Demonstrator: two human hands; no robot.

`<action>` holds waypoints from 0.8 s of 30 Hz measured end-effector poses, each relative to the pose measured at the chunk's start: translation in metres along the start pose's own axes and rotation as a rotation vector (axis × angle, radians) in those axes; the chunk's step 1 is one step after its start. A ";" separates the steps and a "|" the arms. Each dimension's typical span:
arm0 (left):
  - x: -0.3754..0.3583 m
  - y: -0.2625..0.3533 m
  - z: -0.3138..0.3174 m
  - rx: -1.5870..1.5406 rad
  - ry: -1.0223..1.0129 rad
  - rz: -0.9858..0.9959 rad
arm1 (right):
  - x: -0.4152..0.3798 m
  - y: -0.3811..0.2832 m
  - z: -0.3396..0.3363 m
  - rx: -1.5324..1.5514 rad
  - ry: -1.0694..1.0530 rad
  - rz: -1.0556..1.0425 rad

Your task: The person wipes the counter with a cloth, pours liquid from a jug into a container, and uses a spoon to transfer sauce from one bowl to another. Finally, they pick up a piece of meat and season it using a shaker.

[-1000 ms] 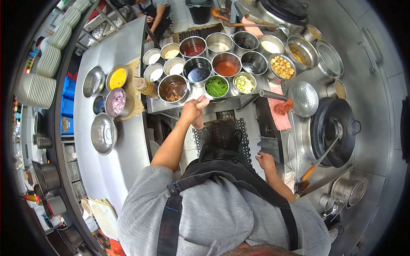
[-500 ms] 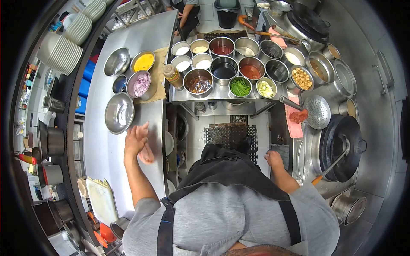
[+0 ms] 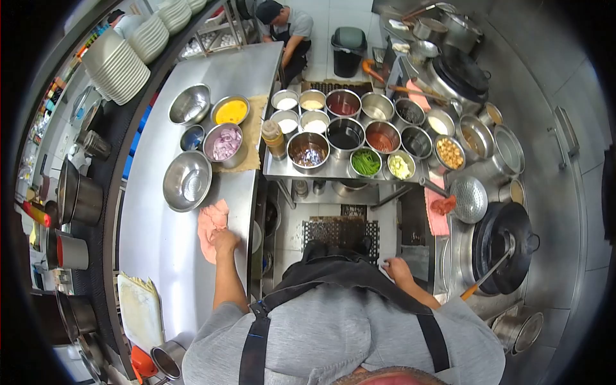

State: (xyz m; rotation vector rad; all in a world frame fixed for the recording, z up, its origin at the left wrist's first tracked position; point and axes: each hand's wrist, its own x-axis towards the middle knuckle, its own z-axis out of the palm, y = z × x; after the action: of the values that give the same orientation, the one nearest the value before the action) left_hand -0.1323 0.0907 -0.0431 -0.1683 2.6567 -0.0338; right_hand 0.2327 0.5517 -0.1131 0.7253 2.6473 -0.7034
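Observation:
My left hand (image 3: 224,241) presses on a crumpled pink cloth (image 3: 212,223) lying on the steel table, its fingers closed on the cloth's lower part. Just beyond the cloth stands a steel bowl (image 3: 187,181) with nothing in it. My right hand (image 3: 400,271) hangs in the air to the right of my black apron, fingers loosely bent and apart. I see nothing held in it.
Several steel pots of sauces, powders, green vegetables (image 3: 366,162) and chopped onion (image 3: 225,142) stand ahead. To the right are a wok (image 3: 497,237) with a ladle, and a perforated strainer (image 3: 470,199). A co-worker (image 3: 287,37) sits at the back.
My left hand has come down onto the table with the pink cloth, which was blurred in motion before. My view has tilted up, showing more of the co-worker. My right hand stays beside my apron.

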 end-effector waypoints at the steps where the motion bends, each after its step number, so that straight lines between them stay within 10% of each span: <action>1: 0.007 0.002 0.002 0.020 -0.042 -0.022 | -0.011 0.015 0.002 -0.028 0.006 0.008; 24: 0.006 -0.007 0.005 0.018 -0.009 0.060 | -0.008 -0.044 -0.018 0.100 -0.085 0.138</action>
State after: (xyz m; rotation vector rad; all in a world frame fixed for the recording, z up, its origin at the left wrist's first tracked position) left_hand -0.1349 0.0835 -0.0502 -0.0830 2.6500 -0.0368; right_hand 0.2125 0.5248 -0.0779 0.8759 2.4730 -0.8133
